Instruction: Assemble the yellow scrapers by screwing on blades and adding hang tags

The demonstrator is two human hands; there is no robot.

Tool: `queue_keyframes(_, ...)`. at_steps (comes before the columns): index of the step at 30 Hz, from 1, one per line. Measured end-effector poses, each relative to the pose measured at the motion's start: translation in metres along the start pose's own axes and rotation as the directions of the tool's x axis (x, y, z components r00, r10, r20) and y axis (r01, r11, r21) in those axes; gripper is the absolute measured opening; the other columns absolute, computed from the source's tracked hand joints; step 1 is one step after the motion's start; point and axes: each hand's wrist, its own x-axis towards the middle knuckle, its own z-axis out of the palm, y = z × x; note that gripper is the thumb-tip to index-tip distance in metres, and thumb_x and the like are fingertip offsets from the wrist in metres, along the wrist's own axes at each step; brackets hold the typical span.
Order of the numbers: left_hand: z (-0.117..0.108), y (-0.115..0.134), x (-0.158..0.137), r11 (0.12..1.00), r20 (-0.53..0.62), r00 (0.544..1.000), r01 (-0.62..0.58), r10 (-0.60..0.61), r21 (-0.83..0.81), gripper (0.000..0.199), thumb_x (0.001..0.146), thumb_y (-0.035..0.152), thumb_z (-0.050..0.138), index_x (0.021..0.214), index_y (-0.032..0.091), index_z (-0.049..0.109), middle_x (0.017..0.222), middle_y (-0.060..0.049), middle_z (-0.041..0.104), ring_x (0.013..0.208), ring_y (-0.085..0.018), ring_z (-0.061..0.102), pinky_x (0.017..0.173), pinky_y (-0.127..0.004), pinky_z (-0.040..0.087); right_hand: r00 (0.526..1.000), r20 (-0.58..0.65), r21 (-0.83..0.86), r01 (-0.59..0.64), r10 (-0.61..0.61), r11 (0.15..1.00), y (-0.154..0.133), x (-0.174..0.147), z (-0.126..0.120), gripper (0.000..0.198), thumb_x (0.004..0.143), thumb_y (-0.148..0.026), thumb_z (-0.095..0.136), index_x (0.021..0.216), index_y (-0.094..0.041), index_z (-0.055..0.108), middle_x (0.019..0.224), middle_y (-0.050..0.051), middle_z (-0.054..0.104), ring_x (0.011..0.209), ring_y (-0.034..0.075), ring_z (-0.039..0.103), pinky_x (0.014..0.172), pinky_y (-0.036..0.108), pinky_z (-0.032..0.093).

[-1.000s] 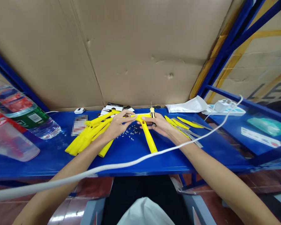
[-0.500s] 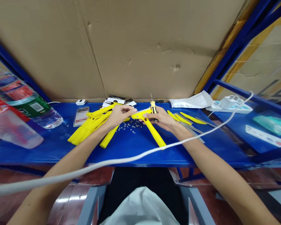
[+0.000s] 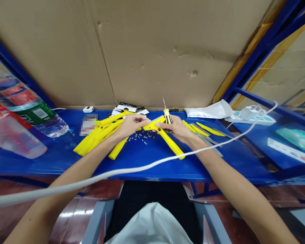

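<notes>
My right hand [image 3: 176, 127] is closed around a yellow plastic tool handle [image 3: 171, 144] and also keeps a screwdriver [image 3: 168, 117] with a yellow and black grip, its tip pointing up. The handle's wide head lies between my hands, a pale strip along its top edge and its grip slanting down to the right. Fingers of my left hand [image 3: 132, 124] are pinched together at the head's left end; whether they grip it or a tiny part is hidden. Below the head, several small screws [image 3: 144, 136] are scattered on the blue table [image 3: 147, 162].
Several yellow handles [image 3: 96, 137] lie piled at left. At right are metal blades with yellow edges [image 3: 205, 128], a white packet [image 3: 208, 111] and a power strip [image 3: 261, 118]. A large bottle [image 3: 40, 113] and a plastic jug [image 3: 17, 135] stand at left. A white cable [image 3: 152, 165] crosses the foreground.
The yellow handle has turned slightly, its lower end swinging to the right. Both hands keep nearly the same place, with the screwdriver still in my right hand.
</notes>
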Motion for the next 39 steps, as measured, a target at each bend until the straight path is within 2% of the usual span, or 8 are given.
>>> queue_keyframes(6,0.002,-0.007,0.001,0.993,-0.102,0.99,-0.094,0.101,0.073,0.046,0.093,0.063,0.08,0.105,0.018,0.078,0.105,-0.009,0.08,0.094,-0.021,0.073,0.083,-0.033,0.058,0.992,-0.127,0.055,0.028,-0.021,0.998,-0.003,0.001,0.004,0.041,0.07,-0.036,0.101,0.092,-0.021,0.071,0.089,0.007,0.084,0.083,0.026,0.083,0.075,0.035,0.068)
queue_keyframes(9,0.002,-0.009,0.0,0.94,-0.243,0.931,-0.203,0.271,0.274,0.037,0.098,0.054,0.077,0.107,0.019,0.071,0.105,-0.007,0.077,0.092,-0.019,0.069,0.085,-0.033,0.056,0.973,-0.225,0.094,0.07,-0.047,0.993,-0.001,0.003,0.006,0.043,0.069,-0.035,0.102,0.092,-0.024,0.066,0.088,0.004,0.083,0.085,0.026,0.082,0.078,0.037,0.069)
queue_keyframes(11,0.003,-0.002,-0.002,0.845,-0.224,0.879,-0.29,0.421,0.449,0.032,0.1,0.049,0.077,0.113,0.02,0.071,0.11,-0.007,0.076,0.096,-0.02,0.069,0.088,-0.036,0.056,0.962,-0.267,0.116,0.096,-0.062,0.989,0.0,0.004,0.008,0.045,0.07,-0.036,0.101,0.093,-0.025,0.064,0.09,0.004,0.082,0.089,0.027,0.082,0.079,0.038,0.069)
queue_keyframes(15,0.019,0.024,-0.016,0.54,0.014,0.798,-0.421,0.603,0.728,0.035,0.099,0.048,0.078,0.126,0.025,0.076,0.128,-0.011,0.077,0.119,-0.032,0.068,0.108,-0.052,0.053,0.941,-0.322,0.163,0.162,-0.103,0.973,0.0,0.004,0.011,0.051,0.068,-0.041,0.1,0.094,-0.026,0.059,0.097,0.004,0.081,0.093,0.027,0.082,0.079,0.039,0.068)
queue_keyframes(18,0.044,0.039,-0.027,0.362,0.097,0.843,-0.327,0.529,0.873,0.046,0.103,0.05,0.07,0.14,0.023,0.073,0.142,-0.019,0.073,0.131,-0.043,0.062,0.111,-0.063,0.049,0.918,-0.379,0.202,0.203,-0.115,0.958,0.0,0.005,0.012,0.055,0.065,-0.043,0.101,0.093,-0.026,0.056,0.097,0.002,0.08,0.095,0.027,0.082,0.077,0.037,0.068)
queue_keyframes(22,0.073,0.044,-0.031,0.247,0.119,0.892,-0.246,0.435,0.937,0.066,0.103,0.044,0.07,0.161,0.017,0.056,0.158,-0.027,0.061,0.139,-0.048,0.057,0.112,-0.064,0.048,0.911,-0.398,0.269,0.231,-0.111,0.935,0.004,0.008,0.011,0.057,0.061,-0.04,0.103,0.093,-0.026,0.058,0.092,-0.001,0.078,0.099,0.027,0.081,0.076,0.035,0.069)
queue_keyframes(33,0.079,0.047,-0.012,0.235,0.155,0.909,-0.26,0.386,0.937,0.061,0.102,0.023,0.062,0.162,0.023,0.055,0.17,-0.019,0.051,0.133,-0.042,0.061,0.11,-0.058,0.051,0.92,-0.377,0.358,0.253,-0.108,0.899,0.005,0.012,0.001,0.058,0.055,-0.029,0.103,0.091,-0.026,0.059,0.087,-0.005,0.076,0.094,0.021,0.078,0.081,0.032,0.068)
queue_keyframes(39,0.07,0.049,-0.008,0.27,0.129,0.971,-0.182,0.204,0.946,0.069,0.103,0.017,0.053,0.17,0.032,0.046,0.181,-0.015,0.036,0.116,-0.033,0.074,0.092,-0.046,0.061,0.934,-0.33,0.392,0.27,-0.139,0.879,0.008,0.014,-0.003,0.05,0.056,-0.026,0.101,0.091,-0.025,0.065,0.083,-0.005,0.074,0.084,0.019,0.074,0.086,0.038,0.069)
